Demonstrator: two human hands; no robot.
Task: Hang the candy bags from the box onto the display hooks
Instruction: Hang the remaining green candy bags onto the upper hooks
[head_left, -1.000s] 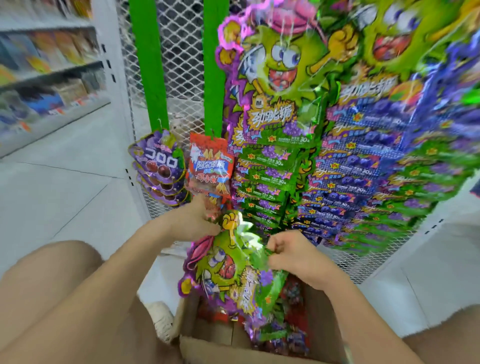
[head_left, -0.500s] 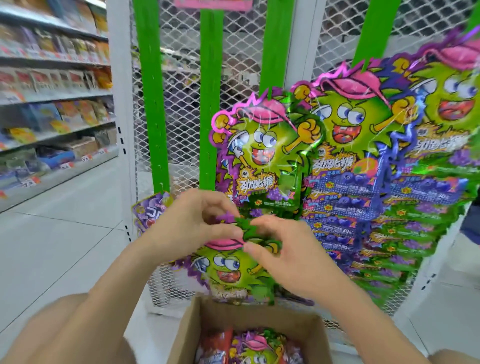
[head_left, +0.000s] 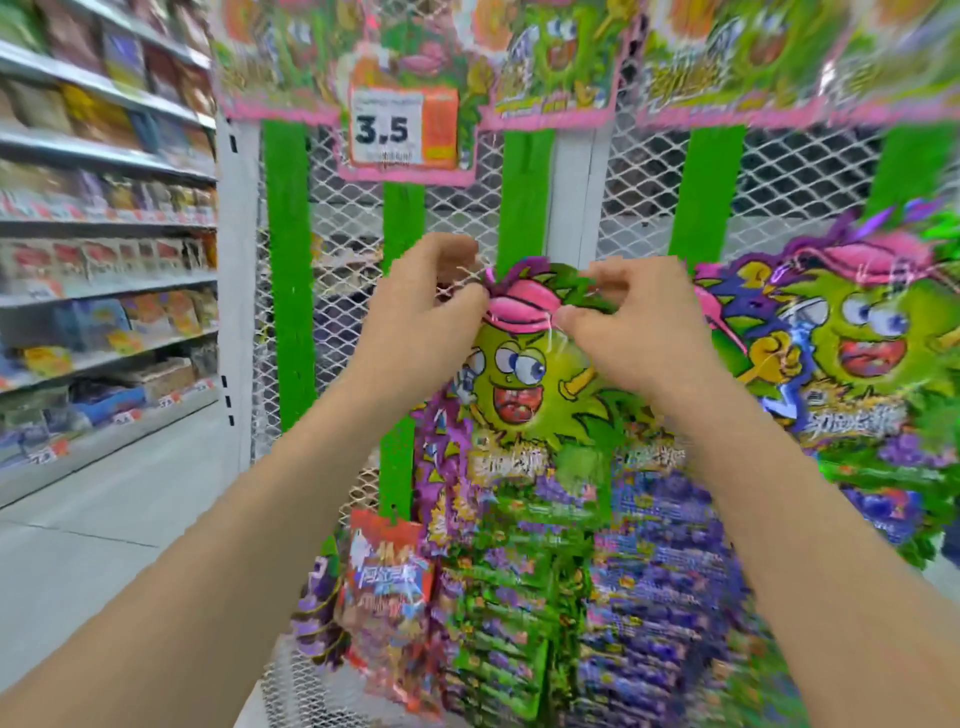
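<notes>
A green candy bag with a cartoon face and pink cap hangs between my hands, held up against the white mesh display panel. My left hand pinches its top left edge. On the other side, my right hand pinches the bag's top by the pink cap. Just right of it, a row of matching green bags hangs on the display. No hook is visible behind the bag's top. The box is out of view.
Lower rows of green and purple bags and a red bag hang below. A price tag reading 3.5 hangs above. Green vertical strips back the mesh. Store shelves line the left aisle.
Both hands have lifted the green bag from over the box up to the mesh panel's middle level. The view has tilted upward, and the box has dropped out of sight.
</notes>
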